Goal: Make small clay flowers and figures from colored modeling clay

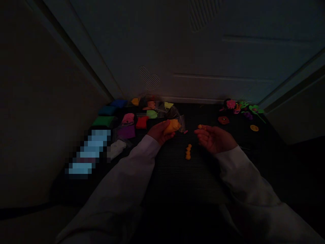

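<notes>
My left hand (160,133) is closed around a lump of orange modelling clay (172,126), whose upper right end looks torn. A small piece of orange clay (200,126) is pinched at the fingertips of my right hand (215,138), a short way to the right of the lump. Below and between the hands, several orange clay balls (188,152) lie in a short row on the dark ridged table (175,179). A tiny pink bit (185,131) shows just right of my left hand.
Packs of coloured clay, among them red (142,122), purple (126,131) and green (103,121), lie at the left. A blurred bright screen (90,152) is nearer. Finished-looking clay flowers (231,103), a brown-red piece (223,120) and a yellow disc (254,128) sit at the right. A pale panel (162,51) rises behind.
</notes>
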Available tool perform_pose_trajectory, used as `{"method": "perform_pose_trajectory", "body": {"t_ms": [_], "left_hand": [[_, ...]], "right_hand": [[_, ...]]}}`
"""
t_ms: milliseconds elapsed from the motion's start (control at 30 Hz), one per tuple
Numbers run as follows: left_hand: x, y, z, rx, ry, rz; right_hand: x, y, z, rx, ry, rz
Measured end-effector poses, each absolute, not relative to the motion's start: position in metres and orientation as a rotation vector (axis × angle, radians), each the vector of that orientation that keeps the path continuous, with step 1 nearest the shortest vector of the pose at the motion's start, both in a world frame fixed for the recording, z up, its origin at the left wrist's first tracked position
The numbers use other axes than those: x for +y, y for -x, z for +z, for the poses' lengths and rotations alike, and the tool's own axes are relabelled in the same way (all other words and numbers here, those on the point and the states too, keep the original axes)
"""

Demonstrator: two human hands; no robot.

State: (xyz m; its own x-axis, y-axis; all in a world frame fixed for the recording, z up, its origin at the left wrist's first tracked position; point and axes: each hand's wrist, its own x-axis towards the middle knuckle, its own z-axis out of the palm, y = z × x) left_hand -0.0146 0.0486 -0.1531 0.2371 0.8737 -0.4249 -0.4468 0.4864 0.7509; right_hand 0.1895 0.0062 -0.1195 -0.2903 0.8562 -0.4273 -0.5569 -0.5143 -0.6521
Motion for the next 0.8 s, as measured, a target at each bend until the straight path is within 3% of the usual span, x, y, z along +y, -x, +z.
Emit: {"method": "perform_pose_trajectory", "body": {"t_ms": [800], "left_hand": [[0.047,0.015,-0.157,0.904,-0.589,0.962]], "right_hand": [[0.008,-0.189,-0.132,-0.814,0.934,1.617]]}}
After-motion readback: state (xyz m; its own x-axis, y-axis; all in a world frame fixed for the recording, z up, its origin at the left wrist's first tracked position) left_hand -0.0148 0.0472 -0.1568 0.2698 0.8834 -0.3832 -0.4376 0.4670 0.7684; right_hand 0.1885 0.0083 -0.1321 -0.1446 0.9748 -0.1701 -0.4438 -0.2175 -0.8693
